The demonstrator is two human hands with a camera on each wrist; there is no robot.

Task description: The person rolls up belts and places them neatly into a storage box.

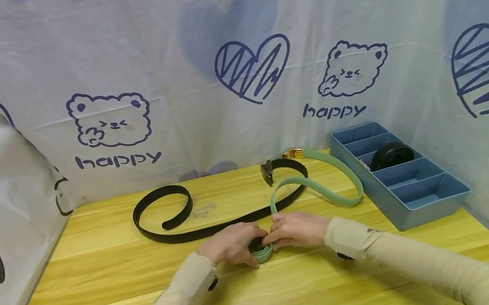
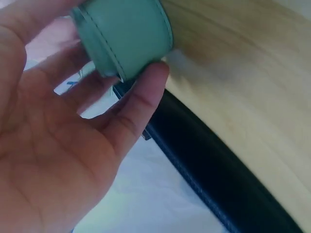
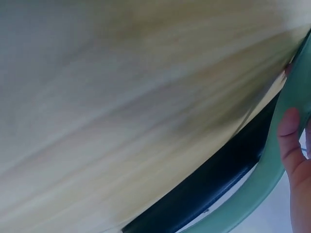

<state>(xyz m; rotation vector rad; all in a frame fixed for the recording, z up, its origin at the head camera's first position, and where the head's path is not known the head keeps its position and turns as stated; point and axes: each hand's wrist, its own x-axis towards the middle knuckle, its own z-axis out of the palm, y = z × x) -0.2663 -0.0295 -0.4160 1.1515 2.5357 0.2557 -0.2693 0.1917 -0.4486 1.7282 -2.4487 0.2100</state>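
A green belt lies partly rolled, its coil (image 1: 263, 255) standing on edge near the middle of the table. My left hand (image 1: 233, 243) grips that coil, thumb and fingers around its side; the left wrist view shows the stitched outer wrap (image 2: 129, 36) close up. At the coil's right side, my right hand (image 1: 301, 229) pinches the green strap (image 3: 257, 182) where it runs off the roll. From there the strap loops back and right to a gold buckle (image 1: 294, 153). Behind both hands stretches a black belt (image 1: 209, 231), unrolled, with a dark buckle (image 1: 267, 173).
A blue-grey divided tray (image 1: 439, 202) stands at the table's right. One compartment holds a rolled black item (image 1: 390, 155), seemingly a belt. White printed cloth (image 1: 183, 103) hangs behind and along both sides of the wooden table (image 1: 100, 274).
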